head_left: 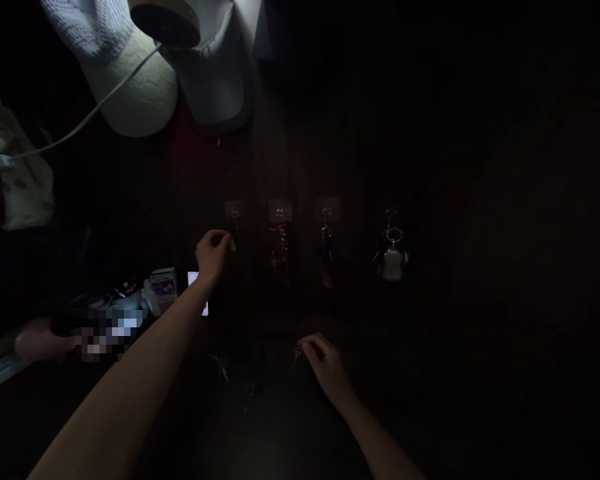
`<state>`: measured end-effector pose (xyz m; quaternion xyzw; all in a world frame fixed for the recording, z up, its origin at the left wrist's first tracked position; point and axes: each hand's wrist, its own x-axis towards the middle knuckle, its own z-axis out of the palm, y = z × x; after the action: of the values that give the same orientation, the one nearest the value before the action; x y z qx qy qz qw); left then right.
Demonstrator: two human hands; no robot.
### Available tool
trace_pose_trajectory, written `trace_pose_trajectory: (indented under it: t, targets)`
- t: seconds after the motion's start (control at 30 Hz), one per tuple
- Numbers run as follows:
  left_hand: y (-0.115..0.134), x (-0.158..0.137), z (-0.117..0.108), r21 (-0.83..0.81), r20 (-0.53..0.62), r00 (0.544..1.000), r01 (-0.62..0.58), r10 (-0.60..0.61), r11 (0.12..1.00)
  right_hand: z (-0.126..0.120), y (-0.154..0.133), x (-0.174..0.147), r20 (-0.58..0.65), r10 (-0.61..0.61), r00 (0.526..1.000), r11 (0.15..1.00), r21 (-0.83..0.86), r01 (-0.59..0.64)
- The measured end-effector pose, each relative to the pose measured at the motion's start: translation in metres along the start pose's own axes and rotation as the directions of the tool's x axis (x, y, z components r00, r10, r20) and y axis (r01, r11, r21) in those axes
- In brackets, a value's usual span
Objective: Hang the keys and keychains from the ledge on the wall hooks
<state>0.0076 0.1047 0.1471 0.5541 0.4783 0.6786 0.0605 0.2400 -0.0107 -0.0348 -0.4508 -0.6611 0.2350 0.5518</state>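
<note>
Left forearm [125, 380] half-hiding lit screen [205, 309], caps [143, 93] above, hanging keys [281, 245]

The room is very dark, with a cool white light at the upper left of the frame fading quickly across a dark brown, smooth upright wall [300, 163]. Near that light is a round, dark-faced disc with a tan rim [166, 20], and a thin white cable [115, 90] slopes from it toward the left edge. Behind the cable is a cream cap with a mesh crown [135, 87], just beside a grey cap [210, 80]. A pale cloth bag [29, 187] shows at the left edge. A faint glow lies on the dark, dull desk [265, 450] at bottom centre; the right side sinks into near-black.
</note>
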Motion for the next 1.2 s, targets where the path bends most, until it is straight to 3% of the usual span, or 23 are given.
trace_pose_trajectory:
  t: [0.2, 0.4, 0.6, 0.87, 1.03, 1.2]
  targets:
    - [0.008, 0.013, 0.011, 0.136, -0.03, 0.992, -0.114, 0.119, 0.984, 0.0, -0.001, 0.0, 0.01, 0.015, 1.0, 1.0, -0.02, -0.015]
    - [0.004, 0.012, 0.019, 0.201, 0.03, 0.995, -0.104, 0.1, 0.974, 0.001, 0.001, 0.0, -0.002, 0.007, 1.0, 1.0, -0.02, -0.007]
    - [-0.008, 0.001, 0.023, 0.205, 0.035, 0.999, -0.014, 0.007, 0.979, 0.0, 0.002, 0.0, 0.016, -0.014, 1.0, 1.0, -0.007, 0.014]
    - [-0.059, -0.061, 0.01, 0.223, 0.182, 0.971, 0.113, -0.155, 0.968, 0.002, 0.005, 0.001, 0.021, 0.013, 1.0, 0.999, -0.036, -0.012]
    - [-0.085, -0.108, -0.014, 0.227, 0.266, 0.939, 0.161, -0.22, 0.96, 0.003, 0.004, 0.003, 0.011, 0.017, 1.0, 0.998, -0.057, -0.016]
    - [-0.099, -0.135, -0.042, 0.267, 0.341, 0.898, 0.191, -0.278, 0.945, 0.002, 0.003, 0.003, 0.024, 0.019, 1.0, 0.997, -0.074, -0.017]
